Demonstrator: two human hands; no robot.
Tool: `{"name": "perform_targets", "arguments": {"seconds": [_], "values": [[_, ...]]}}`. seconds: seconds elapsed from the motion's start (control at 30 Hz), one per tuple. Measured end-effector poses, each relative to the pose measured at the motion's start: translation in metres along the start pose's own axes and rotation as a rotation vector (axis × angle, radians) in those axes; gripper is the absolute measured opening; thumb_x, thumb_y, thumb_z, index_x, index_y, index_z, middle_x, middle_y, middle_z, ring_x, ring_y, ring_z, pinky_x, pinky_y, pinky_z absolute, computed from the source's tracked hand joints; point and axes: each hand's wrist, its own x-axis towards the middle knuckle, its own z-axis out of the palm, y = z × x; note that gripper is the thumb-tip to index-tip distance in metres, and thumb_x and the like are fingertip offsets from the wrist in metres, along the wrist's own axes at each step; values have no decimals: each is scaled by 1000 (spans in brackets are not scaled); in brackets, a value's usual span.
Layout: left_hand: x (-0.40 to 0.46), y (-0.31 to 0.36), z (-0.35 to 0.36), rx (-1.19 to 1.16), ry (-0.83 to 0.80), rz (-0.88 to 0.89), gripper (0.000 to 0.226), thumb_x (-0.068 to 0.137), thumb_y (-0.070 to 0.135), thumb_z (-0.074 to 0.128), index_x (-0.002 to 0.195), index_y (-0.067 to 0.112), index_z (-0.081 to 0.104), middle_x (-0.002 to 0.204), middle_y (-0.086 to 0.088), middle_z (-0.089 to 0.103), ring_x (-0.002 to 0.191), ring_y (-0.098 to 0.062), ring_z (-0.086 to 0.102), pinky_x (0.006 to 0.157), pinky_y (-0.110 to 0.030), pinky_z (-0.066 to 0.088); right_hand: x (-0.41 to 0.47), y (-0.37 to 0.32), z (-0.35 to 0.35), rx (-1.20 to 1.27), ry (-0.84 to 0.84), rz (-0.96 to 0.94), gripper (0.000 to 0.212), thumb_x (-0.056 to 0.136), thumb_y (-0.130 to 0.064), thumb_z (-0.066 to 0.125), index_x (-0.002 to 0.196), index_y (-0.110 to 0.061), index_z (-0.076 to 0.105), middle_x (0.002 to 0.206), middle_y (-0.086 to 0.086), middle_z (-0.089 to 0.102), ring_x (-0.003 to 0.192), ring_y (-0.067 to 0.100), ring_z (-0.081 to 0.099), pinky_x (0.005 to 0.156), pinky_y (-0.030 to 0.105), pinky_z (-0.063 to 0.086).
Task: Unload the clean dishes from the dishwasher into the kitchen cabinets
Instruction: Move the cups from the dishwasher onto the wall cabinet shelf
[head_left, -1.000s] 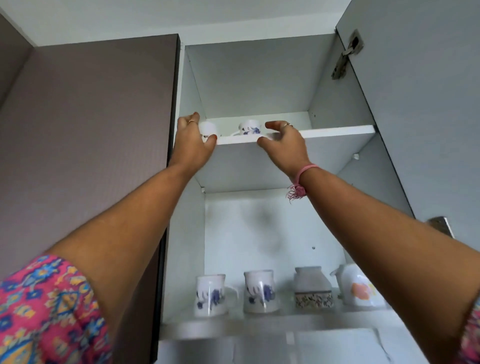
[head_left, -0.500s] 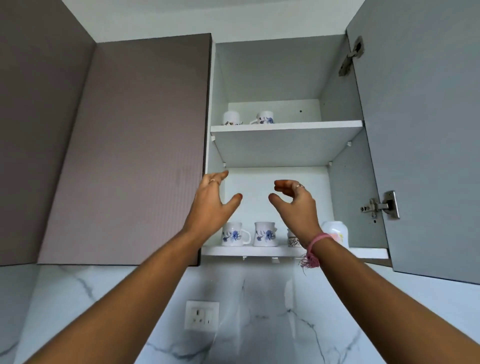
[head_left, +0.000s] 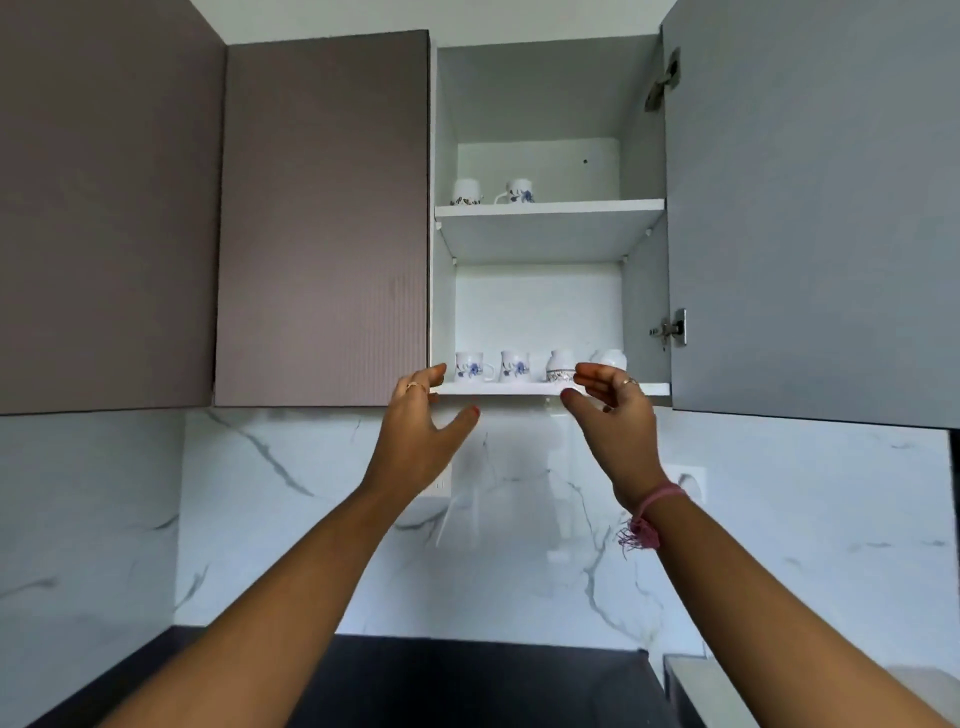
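Observation:
An open wall cabinet (head_left: 644, 171) has two white shelves. On the upper shelf (head_left: 571, 208) stand a white cup with a dark pattern (head_left: 466, 192) and a white mug with blue flowers (head_left: 519, 191). The lower shelf (head_left: 498, 388) carries two blue-flowered mugs (head_left: 471, 366), a patterned cup (head_left: 560, 366) and a white jug (head_left: 610, 358). My left hand (head_left: 418, 431) and my right hand (head_left: 613, 410) are raised in front of the lower shelf's edge, fingers loosely curved, both holding nothing.
The cabinet's grey door (head_left: 810, 208) stands swung open at the right. Closed brown cabinet doors (head_left: 322, 218) are to the left. Below are a marble backsplash (head_left: 519, 519), a wall socket (head_left: 691, 480) and a dark countertop (head_left: 467, 680).
Both hands let go of the cups on the upper shelf and came down, empty, to the level of the lower shelf. The view has pulled back and tilted down.

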Motion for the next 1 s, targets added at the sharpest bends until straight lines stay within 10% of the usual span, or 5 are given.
{"name": "perform_targets", "arguments": {"seconds": [1.0], "values": [[-405, 273, 176, -189, -260, -454, 62, 84, 24, 70, 139, 14, 41, 135, -2, 47, 111, -9, 50, 92, -24, 43, -262, -40, -422, -128, -43, 448, 20, 84, -11, 70, 103, -15, 66, 102, 1, 66, 96, 18, 59, 87, 29, 48]]}}
